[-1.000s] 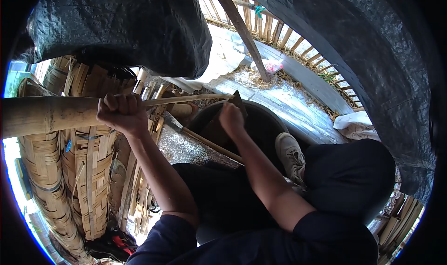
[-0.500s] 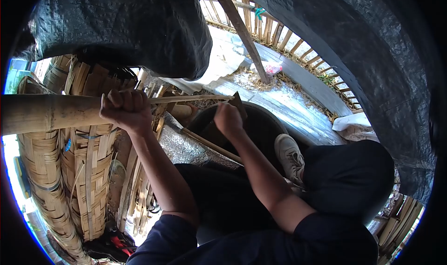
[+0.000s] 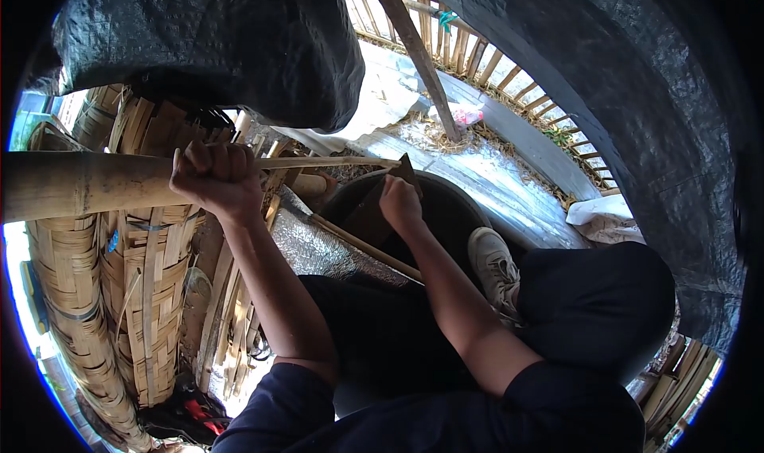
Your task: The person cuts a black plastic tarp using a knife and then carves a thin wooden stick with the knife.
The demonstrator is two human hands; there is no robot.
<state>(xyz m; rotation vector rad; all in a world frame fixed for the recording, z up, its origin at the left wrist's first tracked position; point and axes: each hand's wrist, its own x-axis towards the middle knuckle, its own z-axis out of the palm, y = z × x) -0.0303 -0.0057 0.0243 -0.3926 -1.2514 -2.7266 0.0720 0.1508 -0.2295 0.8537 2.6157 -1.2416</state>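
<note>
My left hand (image 3: 216,178) is closed in a fist around a thin, pale bamboo strip (image 3: 326,163) at the right end of a thick bamboo pole (image 3: 87,185). From that fist the strip runs right to a dark, broad knife blade (image 3: 407,169). My right hand (image 3: 400,204) is closed just below the blade, and the handle is hidden inside the fingers. Beneath my right hand is a dark round tub (image 3: 454,214). A long wooden handle (image 3: 368,250) slants under my right forearm.
Tall woven bamboo baskets (image 3: 155,310) stand at the left. Black plastic sheeting (image 3: 215,47) hangs overhead and down the right side. A slanted wooden post (image 3: 418,55) and a bamboo fence (image 3: 493,67) stand ahead. My shoe (image 3: 493,266) is beside the tub.
My right hand and the knife have shifted slightly right, with the blade still at the strip's far end. My left hand keeps its grip. The view has shifted slightly.
</note>
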